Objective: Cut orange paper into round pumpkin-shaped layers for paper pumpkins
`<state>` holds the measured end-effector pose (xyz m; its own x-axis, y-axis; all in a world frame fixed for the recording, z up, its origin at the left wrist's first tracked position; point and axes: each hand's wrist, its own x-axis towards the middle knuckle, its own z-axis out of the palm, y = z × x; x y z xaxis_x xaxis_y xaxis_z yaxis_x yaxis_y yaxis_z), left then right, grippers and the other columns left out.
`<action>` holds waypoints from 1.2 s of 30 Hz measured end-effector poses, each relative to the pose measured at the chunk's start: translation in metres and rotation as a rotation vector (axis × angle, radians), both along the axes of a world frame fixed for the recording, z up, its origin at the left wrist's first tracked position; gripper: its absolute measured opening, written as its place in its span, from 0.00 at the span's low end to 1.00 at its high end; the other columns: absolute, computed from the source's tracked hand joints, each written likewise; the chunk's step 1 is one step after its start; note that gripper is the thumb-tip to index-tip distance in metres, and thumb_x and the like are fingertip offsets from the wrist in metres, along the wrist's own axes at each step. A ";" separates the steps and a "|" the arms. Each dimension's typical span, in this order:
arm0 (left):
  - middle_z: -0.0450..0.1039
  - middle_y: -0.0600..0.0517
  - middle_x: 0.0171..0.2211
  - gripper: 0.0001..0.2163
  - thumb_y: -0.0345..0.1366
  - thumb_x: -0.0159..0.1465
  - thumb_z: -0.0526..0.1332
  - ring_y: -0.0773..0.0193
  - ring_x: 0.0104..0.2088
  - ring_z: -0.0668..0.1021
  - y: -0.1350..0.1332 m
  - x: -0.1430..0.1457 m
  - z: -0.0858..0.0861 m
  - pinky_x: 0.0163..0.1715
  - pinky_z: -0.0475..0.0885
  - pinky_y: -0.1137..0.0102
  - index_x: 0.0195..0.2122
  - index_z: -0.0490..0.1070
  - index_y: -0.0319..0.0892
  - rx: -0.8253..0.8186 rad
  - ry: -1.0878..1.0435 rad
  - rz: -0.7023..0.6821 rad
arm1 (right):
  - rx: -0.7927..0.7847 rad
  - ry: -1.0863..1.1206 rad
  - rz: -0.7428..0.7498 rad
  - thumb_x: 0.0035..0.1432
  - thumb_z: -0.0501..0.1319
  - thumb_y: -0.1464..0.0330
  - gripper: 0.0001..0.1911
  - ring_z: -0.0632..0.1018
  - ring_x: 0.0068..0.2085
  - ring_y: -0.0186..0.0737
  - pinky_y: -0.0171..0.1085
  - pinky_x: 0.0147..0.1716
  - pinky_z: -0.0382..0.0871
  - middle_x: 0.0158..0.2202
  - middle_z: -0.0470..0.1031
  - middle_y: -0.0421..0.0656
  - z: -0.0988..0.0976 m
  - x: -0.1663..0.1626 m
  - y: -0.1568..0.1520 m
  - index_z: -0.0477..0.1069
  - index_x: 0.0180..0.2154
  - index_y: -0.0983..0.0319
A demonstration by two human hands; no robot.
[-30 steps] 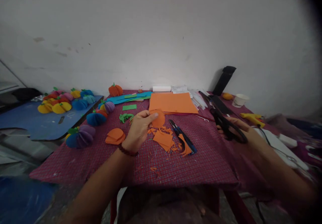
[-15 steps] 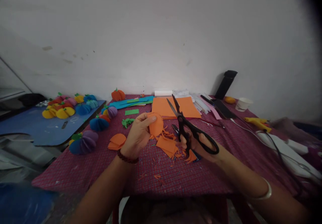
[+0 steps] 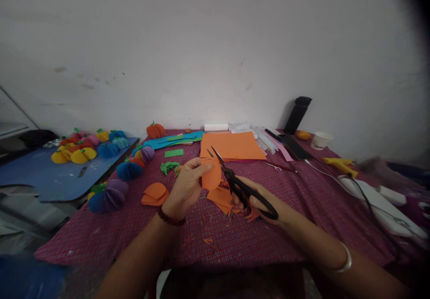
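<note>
Between thumb and fingers, my left hand (image 3: pixel 191 180) pinches a rounded orange paper piece (image 3: pixel 211 178). My right hand (image 3: pixel 253 196) grips black-handled scissors (image 3: pixel 231 176), their blades slightly parted at the upper right edge of that piece. Whether the blades touch the paper I cannot tell for sure. Below the scissors lie orange paper rectangles (image 3: pixel 219 198) among thin orange offcuts. Left of my left wrist rests a small pile of rounded orange cutouts (image 3: pixel 155 194). Green paper bits (image 3: pixel 169 168) lie behind it.
Orange sheets (image 3: pixel 235 144) lie at the back beside blue paper strips (image 3: pixel 174 140). Folded paper pumpkins (image 3: pixel 109 195) line the left, with more on a blue table (image 3: pixel 20 167). To the right are a phone (image 3: pixel 296 147), a paper cup (image 3: pixel 321 140), a yellow glue gun (image 3: pixel 341 164) and cables.
The scissors have come left and down to the edge of the orange piece, and their blades have closed partway. My left hand still holds the piece, now slightly lower.
</note>
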<state>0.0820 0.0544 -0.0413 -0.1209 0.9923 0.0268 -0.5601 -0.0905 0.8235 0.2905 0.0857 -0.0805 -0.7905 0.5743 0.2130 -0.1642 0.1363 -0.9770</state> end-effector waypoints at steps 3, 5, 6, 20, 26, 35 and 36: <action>0.76 0.51 0.25 0.09 0.29 0.45 0.71 0.68 0.24 0.77 0.000 0.003 -0.002 0.27 0.72 0.73 0.26 0.74 0.36 0.001 -0.012 0.021 | 0.027 0.001 -0.026 0.51 0.62 0.45 0.43 0.67 0.31 0.35 0.35 0.29 0.64 0.33 0.67 0.43 0.003 -0.003 -0.003 0.59 0.62 0.60; 0.76 0.52 0.24 0.09 0.30 0.45 0.72 0.68 0.23 0.76 0.001 0.005 -0.003 0.27 0.72 0.74 0.26 0.73 0.36 0.005 -0.022 0.042 | 0.037 -0.010 -0.048 0.51 0.62 0.46 0.42 0.67 0.29 0.35 0.34 0.28 0.64 0.33 0.68 0.42 0.004 -0.005 -0.005 0.60 0.62 0.60; 0.76 0.52 0.24 0.09 0.30 0.45 0.72 0.68 0.23 0.76 0.001 0.005 -0.004 0.27 0.72 0.74 0.26 0.73 0.36 0.008 -0.025 0.050 | 0.037 -0.014 -0.065 0.51 0.62 0.46 0.42 0.67 0.29 0.35 0.34 0.27 0.64 0.32 0.68 0.42 0.004 -0.005 -0.005 0.60 0.61 0.60; 0.74 0.53 0.23 0.09 0.30 0.45 0.71 0.69 0.22 0.75 0.001 0.010 -0.003 0.26 0.70 0.74 0.25 0.72 0.37 0.008 -0.058 0.083 | 0.034 -0.015 -0.129 0.52 0.62 0.47 0.40 0.69 0.29 0.36 0.33 0.26 0.65 0.34 0.70 0.44 -0.004 -0.003 -0.007 0.61 0.61 0.59; 0.73 0.54 0.23 0.09 0.29 0.46 0.70 0.70 0.21 0.73 0.001 0.010 -0.004 0.25 0.69 0.74 0.25 0.71 0.37 0.014 -0.062 0.081 | 0.010 -0.021 -0.129 0.51 0.63 0.47 0.40 0.66 0.27 0.33 0.33 0.24 0.61 0.31 0.67 0.42 -0.007 -0.004 -0.006 0.61 0.60 0.60; 0.72 0.54 0.21 0.09 0.29 0.45 0.70 0.70 0.21 0.74 0.001 0.010 -0.004 0.24 0.70 0.74 0.23 0.69 0.38 0.012 -0.059 0.086 | 0.008 0.001 -0.126 0.54 0.62 0.49 0.37 0.62 0.24 0.30 0.32 0.21 0.57 0.29 0.64 0.39 -0.014 -0.003 -0.004 0.60 0.60 0.60; 0.73 0.54 0.22 0.09 0.29 0.45 0.70 0.70 0.21 0.74 0.001 0.010 -0.004 0.24 0.70 0.74 0.23 0.69 0.38 0.015 -0.058 0.087 | -0.004 -0.001 -0.128 0.54 0.62 0.49 0.38 0.61 0.23 0.30 0.32 0.21 0.56 0.28 0.63 0.38 -0.015 -0.003 -0.004 0.60 0.60 0.60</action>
<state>0.0915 0.0558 -0.0450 -0.2080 0.9776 0.0321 -0.5960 -0.1527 0.7884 0.2875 0.0816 -0.0952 -0.7108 0.6715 0.2097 -0.1444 0.1525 -0.9777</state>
